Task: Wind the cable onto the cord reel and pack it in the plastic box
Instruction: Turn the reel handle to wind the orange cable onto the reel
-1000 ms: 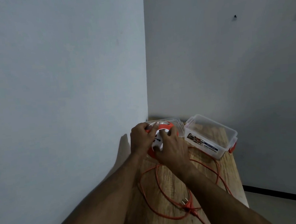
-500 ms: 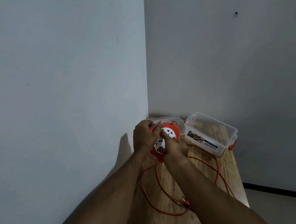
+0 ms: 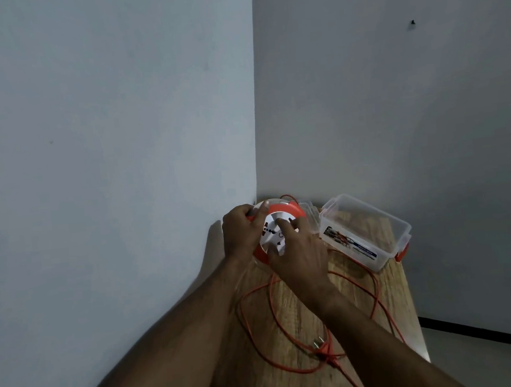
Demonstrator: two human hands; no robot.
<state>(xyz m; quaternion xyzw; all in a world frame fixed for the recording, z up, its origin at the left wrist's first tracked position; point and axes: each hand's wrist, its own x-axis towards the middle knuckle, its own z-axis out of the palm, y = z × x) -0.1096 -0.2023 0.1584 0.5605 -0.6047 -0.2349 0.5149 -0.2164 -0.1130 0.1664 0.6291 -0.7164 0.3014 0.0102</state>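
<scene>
The round orange cord reel (image 3: 293,213) with a white socket face is tilted up near the wall corner on the wooden table (image 3: 292,302). My left hand (image 3: 240,230) grips its left rim. My right hand (image 3: 300,253) lies over the white face with its fingers on it. Loose orange cable (image 3: 262,326) loops across the table toward me, and its plug (image 3: 320,346) rests near the front. The clear plastic box (image 3: 372,222), open and with orange clips, stands to the right of the reel.
A clear lid (image 3: 311,216) lies behind the reel, next to the box. Grey walls close off the left and the back. The table's right edge (image 3: 413,303) drops to the floor.
The white face of the reel has turned under my right hand, whose fingers shifted across it. The cable loops and the plug have shifted slightly on the table.
</scene>
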